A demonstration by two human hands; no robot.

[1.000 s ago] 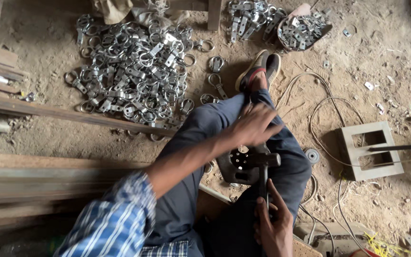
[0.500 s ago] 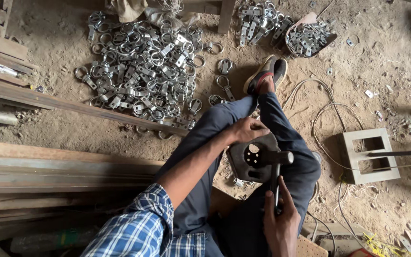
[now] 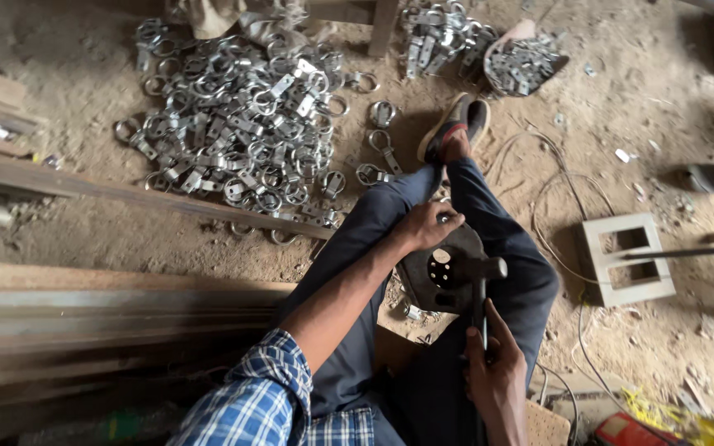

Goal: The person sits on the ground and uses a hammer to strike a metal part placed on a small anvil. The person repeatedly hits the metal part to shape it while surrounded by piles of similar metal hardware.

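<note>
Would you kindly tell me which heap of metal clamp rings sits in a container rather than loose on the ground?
The small heap at top right, held in a scoop-like container; the others lie loose on the dirt.

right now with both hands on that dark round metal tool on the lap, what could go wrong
The left hand rests at the top edge of the dark round metal plate with holes, close to where the long dark metal handle meets it; its fingers might get pinched if the handle swings. The right hand grips that handle low, so it could slip. The tool sits across the dark-trousered legs, so it may tip off onto the sandy floor.
</note>
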